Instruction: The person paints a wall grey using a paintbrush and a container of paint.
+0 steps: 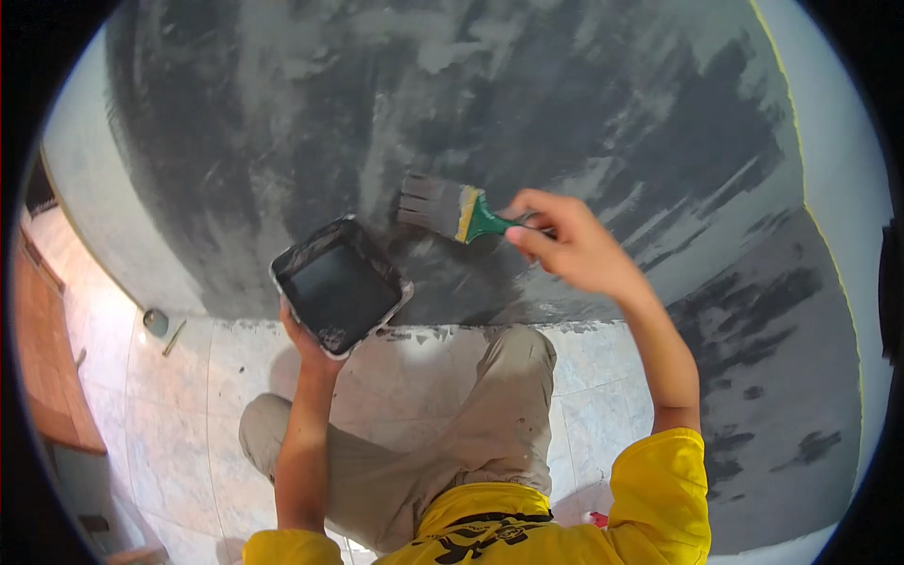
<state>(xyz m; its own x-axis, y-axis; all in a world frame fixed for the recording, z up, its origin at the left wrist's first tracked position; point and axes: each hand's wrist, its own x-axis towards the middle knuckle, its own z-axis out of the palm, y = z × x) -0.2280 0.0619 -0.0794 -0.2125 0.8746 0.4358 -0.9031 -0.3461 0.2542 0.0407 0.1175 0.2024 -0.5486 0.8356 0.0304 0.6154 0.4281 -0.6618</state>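
My left hand grips a square tub by its near left side. Dark grey paint lies in the tub, and its inner walls are smeared with it. My right hand holds a wide flat paintbrush by its green handle. Paint coats the brush's bristles, which point left and are split into clumps beside a yellow band. Just beyond both hands stands a wall covered in patchy dark and lighter grey strokes. Whether the bristles touch it, I cannot tell.
Yellow tape edges the grey area at right. Paint smears mark the tile floor along the wall's foot. A small round container and a thin stick lie at left, near wooden furniture. My bent knees are close to the wall.
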